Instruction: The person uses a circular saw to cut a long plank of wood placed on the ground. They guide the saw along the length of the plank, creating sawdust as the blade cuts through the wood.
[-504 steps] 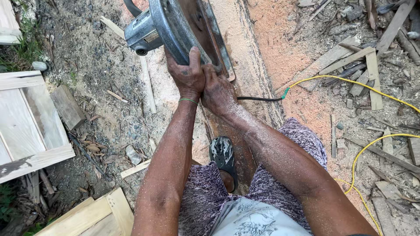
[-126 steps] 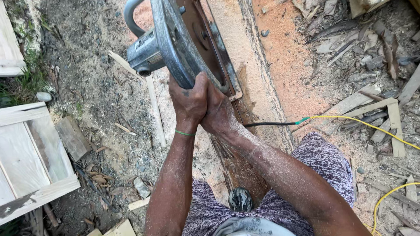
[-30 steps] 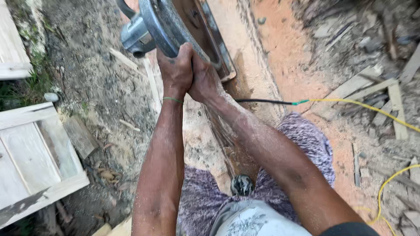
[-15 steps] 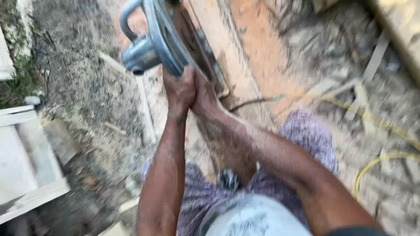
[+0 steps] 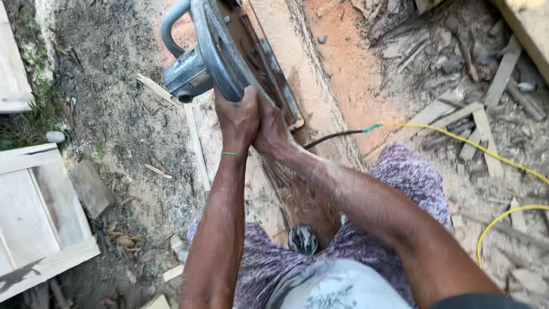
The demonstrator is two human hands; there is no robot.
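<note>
Grey metal circular saw (image 5: pixel 220 54) sits on the long pale wooden plank (image 5: pixel 311 86), directly ahead of both hands, left hand (image 5: pixel 239 117) and right hand (image 5: pixel 273 129) side by side, grip closed tight around its rear handle, blade in line with plank's long axis.

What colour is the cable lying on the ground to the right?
Yellow cable, joined to a black lead at a green end; clearest in the head view.

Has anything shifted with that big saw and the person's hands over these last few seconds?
Little has changed. The circular saw now sits a bit further up the long wooden plank, and the view has swung slightly. Nothing was picked up or let go: the left hand and right hand stay clasped together at the saw's rear. The yellow cable still trails off to the right.
</note>
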